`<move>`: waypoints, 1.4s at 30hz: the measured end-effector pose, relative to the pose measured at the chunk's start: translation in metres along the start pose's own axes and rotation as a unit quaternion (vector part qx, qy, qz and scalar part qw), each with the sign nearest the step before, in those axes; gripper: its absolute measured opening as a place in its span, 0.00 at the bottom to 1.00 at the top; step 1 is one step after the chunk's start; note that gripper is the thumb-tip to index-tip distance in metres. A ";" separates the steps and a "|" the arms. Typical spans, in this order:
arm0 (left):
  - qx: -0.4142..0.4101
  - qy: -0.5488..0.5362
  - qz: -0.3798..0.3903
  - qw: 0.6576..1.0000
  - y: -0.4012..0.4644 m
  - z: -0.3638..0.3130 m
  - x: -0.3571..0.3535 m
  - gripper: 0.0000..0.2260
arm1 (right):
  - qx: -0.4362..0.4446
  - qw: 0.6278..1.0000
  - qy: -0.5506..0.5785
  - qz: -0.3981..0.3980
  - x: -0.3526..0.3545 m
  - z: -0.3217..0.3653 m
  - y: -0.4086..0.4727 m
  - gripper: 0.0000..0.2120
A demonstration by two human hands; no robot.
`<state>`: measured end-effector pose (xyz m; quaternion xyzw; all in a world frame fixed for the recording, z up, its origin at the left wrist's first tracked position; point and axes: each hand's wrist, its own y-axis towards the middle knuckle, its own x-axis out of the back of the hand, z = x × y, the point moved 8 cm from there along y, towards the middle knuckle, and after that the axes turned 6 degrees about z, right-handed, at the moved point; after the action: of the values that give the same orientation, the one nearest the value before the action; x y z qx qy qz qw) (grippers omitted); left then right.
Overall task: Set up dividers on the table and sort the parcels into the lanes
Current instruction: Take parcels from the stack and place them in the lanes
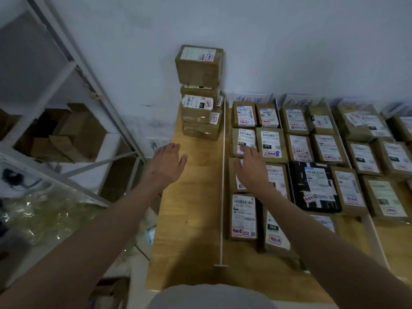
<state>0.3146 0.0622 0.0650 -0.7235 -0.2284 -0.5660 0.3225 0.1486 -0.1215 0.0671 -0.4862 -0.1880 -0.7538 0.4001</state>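
both hands are out over the table [191, 219] with nothing in them. left hand [167, 161] hangs palm down, fingers straight and loosely spread, over the bare left lane near the table's left edge. right hand [250, 168] is flat too, fingers stretched out over the parcels in the next lane, fingertips at a brown parcel [243, 142] with a "070" label; can't tell if it's actually touching.

between the hands runs one thin white divider [223, 175], long axis going straight from the near edge to the wall, with a little t-shaped foot at the near end. at least one more white divider [376, 237] shows further right.

far end of the left lane has a stack of boxes [200, 94], about five high, leaning a bit. right of the divider the parcels lie flat in rows, labels up, mostly brown plus one black parcel [314, 186]. left of the table a metal shelf [73, 139] holds loose cardboard boxes.
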 end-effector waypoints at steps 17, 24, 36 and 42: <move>-0.046 0.028 -0.013 0.998 0.199 0.047 0.050 0.25 | -0.014 0.999 -0.038 0.011 -0.018 0.067 0.197 0.19; -0.060 0.053 -0.020 0.997 0.260 0.043 0.038 0.26 | -0.010 0.996 -0.070 0.045 -0.048 0.065 0.257 0.25; 0.050 -0.331 -0.001 0.942 0.263 0.043 0.002 0.27 | -0.077 0.956 0.279 0.037 -0.064 0.067 0.253 0.23; -0.058 -0.323 0.031 0.944 0.246 0.043 0.020 0.22 | -0.180 0.845 0.456 0.212 -0.082 0.067 0.195 0.18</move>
<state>0.5199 -0.0763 0.0262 -0.8915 -0.2647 -0.3045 0.2062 0.3578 -0.1612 0.0047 -0.1789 0.2631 -0.8077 0.4963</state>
